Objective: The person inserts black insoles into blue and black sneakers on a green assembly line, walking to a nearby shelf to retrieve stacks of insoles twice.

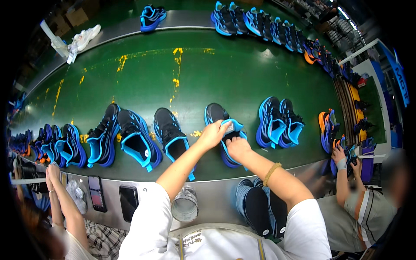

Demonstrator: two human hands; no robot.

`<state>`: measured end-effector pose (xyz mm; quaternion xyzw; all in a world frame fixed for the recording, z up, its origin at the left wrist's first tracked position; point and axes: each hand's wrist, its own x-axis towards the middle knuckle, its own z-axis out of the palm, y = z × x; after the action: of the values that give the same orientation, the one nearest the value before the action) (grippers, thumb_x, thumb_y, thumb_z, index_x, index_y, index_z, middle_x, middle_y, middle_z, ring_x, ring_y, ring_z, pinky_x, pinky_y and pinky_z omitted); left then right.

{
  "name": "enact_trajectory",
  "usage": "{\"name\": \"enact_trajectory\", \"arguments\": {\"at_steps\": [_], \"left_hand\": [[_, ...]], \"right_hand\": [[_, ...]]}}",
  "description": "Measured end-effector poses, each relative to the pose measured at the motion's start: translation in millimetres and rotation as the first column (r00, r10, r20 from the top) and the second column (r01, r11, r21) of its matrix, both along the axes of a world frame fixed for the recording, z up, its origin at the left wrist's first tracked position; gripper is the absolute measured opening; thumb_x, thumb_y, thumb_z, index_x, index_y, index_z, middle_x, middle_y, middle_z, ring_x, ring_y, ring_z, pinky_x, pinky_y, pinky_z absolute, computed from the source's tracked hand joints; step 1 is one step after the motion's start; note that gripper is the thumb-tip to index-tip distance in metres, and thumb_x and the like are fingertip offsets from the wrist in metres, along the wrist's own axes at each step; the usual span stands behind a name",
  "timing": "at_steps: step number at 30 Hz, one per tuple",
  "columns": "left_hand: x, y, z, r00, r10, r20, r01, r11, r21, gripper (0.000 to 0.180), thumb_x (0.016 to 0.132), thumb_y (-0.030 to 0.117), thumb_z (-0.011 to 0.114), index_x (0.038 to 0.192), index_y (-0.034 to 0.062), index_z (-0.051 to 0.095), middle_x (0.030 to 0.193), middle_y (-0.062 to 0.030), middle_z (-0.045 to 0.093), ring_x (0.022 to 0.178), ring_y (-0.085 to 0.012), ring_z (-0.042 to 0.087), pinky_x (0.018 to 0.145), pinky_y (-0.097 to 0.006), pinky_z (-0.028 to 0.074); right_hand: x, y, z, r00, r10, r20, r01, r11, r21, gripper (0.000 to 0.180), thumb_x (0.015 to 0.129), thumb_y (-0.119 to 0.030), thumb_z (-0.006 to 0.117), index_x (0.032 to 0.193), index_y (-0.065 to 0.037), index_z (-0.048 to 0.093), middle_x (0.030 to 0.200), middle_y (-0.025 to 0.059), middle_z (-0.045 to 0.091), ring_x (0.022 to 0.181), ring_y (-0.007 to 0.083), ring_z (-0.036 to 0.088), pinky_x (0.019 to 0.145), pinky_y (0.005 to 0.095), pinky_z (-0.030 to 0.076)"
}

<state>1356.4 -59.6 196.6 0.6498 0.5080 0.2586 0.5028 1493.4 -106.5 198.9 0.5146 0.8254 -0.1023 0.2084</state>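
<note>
A black and blue sneaker (215, 112) rests on the green conveyor belt in front of me, toe pointing away. My left hand (212, 135) pinches the upper part of its tongue, where a pale label shows beside the fingertips. Bent fingers of my right hand (238, 149) reach into the shoe's opening; their tips and whatever they may hold are hidden. Left of it stands a matching sneaker (166, 123), partly behind my left forearm. To the right is a pair of the same kind, a left shoe (268, 121) and a right shoe (289, 125).
More sneakers line the belt (130, 78) on the left and its far ledge. Along the near metal edge lie two phones (97, 193), a clear plastic cup (185, 203) and a stack of dark insoles (255, 203). Co-workers' hands work at the left and right (339, 155).
</note>
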Motion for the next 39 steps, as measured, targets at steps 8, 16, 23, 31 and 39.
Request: {"name": "enact_trajectory", "arguments": {"at_steps": [8, 16, 23, 31, 39], "left_hand": [[1, 8, -11, 0.993, 0.046, 0.106, -0.042, 0.998, -0.043, 0.041, 0.087, 0.038, 0.048, 0.091, -0.0021, 0.055, 0.069, -0.0115, 0.055, 0.066, -0.0166, 0.052, 0.061, -0.03, 0.042], [-1, 6, -5, 0.955, 0.228, -0.189, -0.072, 0.799, 0.598, 0.046, 0.073, 0.031, 0.065, 0.105, 0.0044, 0.045, 0.08, -0.0116, 0.05, 0.064, -0.0258, 0.052, 0.059, -0.034, 0.041], [1, 7, 17, 0.832, -0.047, -0.553, 0.437, 0.671, 0.599, 0.039, 0.066, 0.024, 0.068, 0.092, 0.0073, 0.045, 0.084, -0.0105, 0.046, 0.069, -0.0274, 0.055, 0.062, -0.036, 0.043], [-5, -21, 27, 0.817, -0.014, -0.577, 0.486, 0.556, 0.674, 0.023, 0.071, 0.022, 0.06, 0.086, 0.0092, 0.048, 0.078, -0.0059, 0.047, 0.063, -0.0208, 0.053, 0.056, -0.032, 0.04], [2, 10, 7, 0.599, -0.074, -0.797, 0.711, 0.506, 0.488, 0.014, 0.076, 0.014, 0.053, 0.088, 0.0095, 0.047, 0.079, -0.0071, 0.051, 0.066, -0.0256, 0.057, 0.059, -0.036, 0.044]], "right_hand": [[-2, 21, 1, 0.919, 0.331, 0.216, -0.256, 0.915, -0.31, 0.027, 0.082, -0.016, 0.042, 0.095, -0.007, 0.065, 0.094, 0.0123, 0.061, 0.088, 0.0285, 0.058, 0.076, 0.0358, 0.045], [-5, 14, 64, 0.996, 0.091, 0.026, -0.063, 0.844, -0.532, 0.049, 0.085, -0.03, 0.028, 0.087, 0.003, 0.063, 0.095, 0.0204, 0.061, 0.099, 0.0258, 0.055, 0.1, 0.038, 0.024], [19, -28, 37, 0.994, -0.029, -0.101, -0.01, 0.928, -0.372, 0.047, 0.083, -0.036, 0.035, 0.1, 0.001, 0.058, 0.098, 0.0171, 0.059, 0.1, 0.0248, 0.052, 0.105, 0.0459, 0.008], [31, -109, 66, 0.869, -0.254, -0.424, 0.262, 0.964, -0.039, 0.027, 0.077, -0.01, 0.052, 0.102, -0.003, 0.057, 0.104, 0.0119, 0.048, 0.1, 0.0269, 0.046, 0.092, 0.0508, 0.029], [35, -168, 113, 0.635, -0.272, -0.723, 0.469, 0.879, 0.081, 0.036, 0.074, -0.008, 0.059, 0.108, 0.001, 0.051, 0.114, 0.0192, 0.046, 0.103, 0.0341, 0.047, 0.086, 0.0415, 0.039]]}}
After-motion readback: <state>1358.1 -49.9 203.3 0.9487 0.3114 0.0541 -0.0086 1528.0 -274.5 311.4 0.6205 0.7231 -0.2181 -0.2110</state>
